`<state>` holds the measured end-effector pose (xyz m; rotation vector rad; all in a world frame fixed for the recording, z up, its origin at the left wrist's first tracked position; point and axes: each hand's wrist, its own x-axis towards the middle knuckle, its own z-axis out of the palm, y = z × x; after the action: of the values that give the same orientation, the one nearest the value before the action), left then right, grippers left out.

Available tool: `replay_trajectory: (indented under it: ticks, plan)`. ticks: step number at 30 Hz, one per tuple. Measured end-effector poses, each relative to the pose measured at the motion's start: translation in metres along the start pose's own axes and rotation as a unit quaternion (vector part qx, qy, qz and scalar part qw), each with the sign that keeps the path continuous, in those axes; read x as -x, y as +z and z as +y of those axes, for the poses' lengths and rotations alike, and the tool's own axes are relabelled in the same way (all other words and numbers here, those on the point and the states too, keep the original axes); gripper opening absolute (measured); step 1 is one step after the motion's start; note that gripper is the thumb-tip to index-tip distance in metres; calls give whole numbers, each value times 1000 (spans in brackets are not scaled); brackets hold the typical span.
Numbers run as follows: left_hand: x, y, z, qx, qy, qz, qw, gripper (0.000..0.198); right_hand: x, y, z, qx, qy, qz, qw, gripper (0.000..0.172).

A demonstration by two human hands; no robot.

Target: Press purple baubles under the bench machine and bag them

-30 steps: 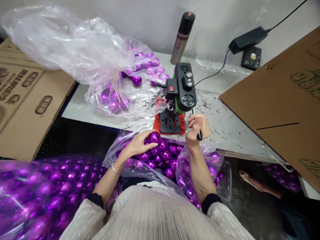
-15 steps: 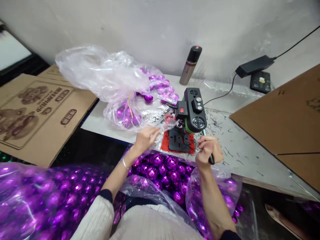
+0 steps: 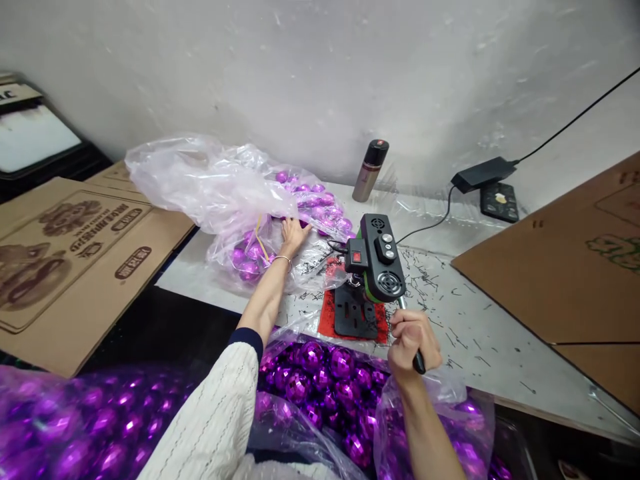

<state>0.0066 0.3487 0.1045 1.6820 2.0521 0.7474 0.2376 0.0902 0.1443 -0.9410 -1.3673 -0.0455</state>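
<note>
My right hand [image 3: 415, 341] is wrapped round the black-gripped lever of a small bench drill press [image 3: 380, 257]. The drill's black slotted base [image 3: 355, 313] sits on a red sheet [image 3: 327, 317]. At the mouth of a clear plastic bag [image 3: 200, 183] on the table, my left hand [image 3: 295, 235] reaches among shiny purple ball ornaments [image 3: 325, 210], fingers spread. Its fingertips are partly hidden by the bag and balls. In front of my body, another open plastic bag holds many faceted purple balls [image 3: 320, 380].
A spray can [image 3: 370, 171] stands by the wall. Behind the drill lie a black power adapter [image 3: 484, 175] and a dark phone-like item [image 3: 500, 202]. Thin dark shavings litter the white table [image 3: 460, 310]. Cardboard boxes flank it at left [image 3: 65, 267] and right [image 3: 565, 267].
My left hand has moved from beside the drill base, away to the back left, into the balls at the bag. My right hand stays on the lever. The view has tilted up.
</note>
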Motion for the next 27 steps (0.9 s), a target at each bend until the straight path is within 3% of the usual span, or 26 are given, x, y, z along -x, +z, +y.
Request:
replay_trajectory:
  ticks: [3,9,14,17,20,24,27]
  plan:
    - [-5,2,6,109,45,-31,993,46,-1,0,-1,0,-6,0,1000,40]
    - [16,-6,1,252,-11,-80,964,36,3,-1,2,-2,-2,-11,1000,37]
    - [73,-30,-28,449,-57,-220,864,45,-2,1,-1,-13,-4,-4,1000,37]
    - [114,-41,-37,493,-81,-259,827,54,-9,3,-4,-12,0,4,1000,39]
    - [152,-40,-36,525,-104,-292,792,54,-16,4,-8,-12,2,15,1000,42]
    - [185,-22,-28,518,-97,-318,788,40,-22,4,-11,-8,11,11,1000,45]
    - [198,-5,-23,453,-46,-332,826,46,-21,3,-11,-14,11,3,1000,43]
